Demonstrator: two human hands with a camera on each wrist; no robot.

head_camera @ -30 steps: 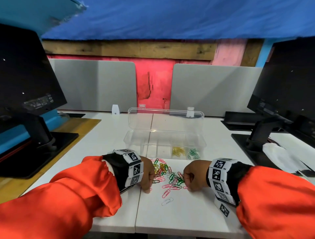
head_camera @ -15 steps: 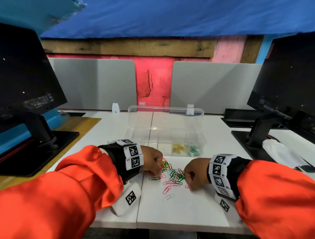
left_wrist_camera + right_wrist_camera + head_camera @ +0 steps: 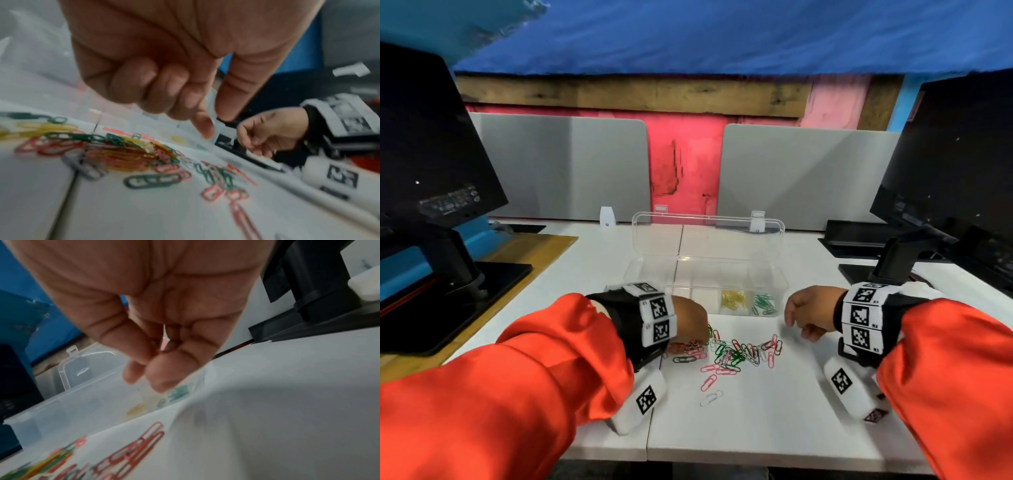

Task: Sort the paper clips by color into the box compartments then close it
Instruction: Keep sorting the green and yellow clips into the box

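Many coloured wire paper clips (image 3: pixel 736 353) (green, red, pink, yellow, white) lie in a loose heap on the white surface (image 3: pixel 756 428), just in front of the clear plastic compartment box (image 3: pixel 688 291). The box's transparent lid (image 3: pixel 707 233) stands open behind it. Inside, near its front wall, one compartment holds yellow clips (image 3: pixel 732 298) and the one beside it, at the box's right end, holds green clips (image 3: pixel 764 303).

The left hand (image 3: pixel 690 318) is low over the heap's left side, three fingers (image 3: pixel 156 81) curled in, the index finger and thumb reaching down; I cannot tell if they pinch anything. The right hand (image 3: pixel 810 313) is just beside the box's right front corner, thumb and fingers (image 3: pixel 164 369) pressed together, but a clip between them is too blurred to confirm.

Risks, in my judgement: the clips are tangled, so lifting one may drag another colour along. A clip released from too high may bounce into the neighbour compartment. A hand may also push the light box.
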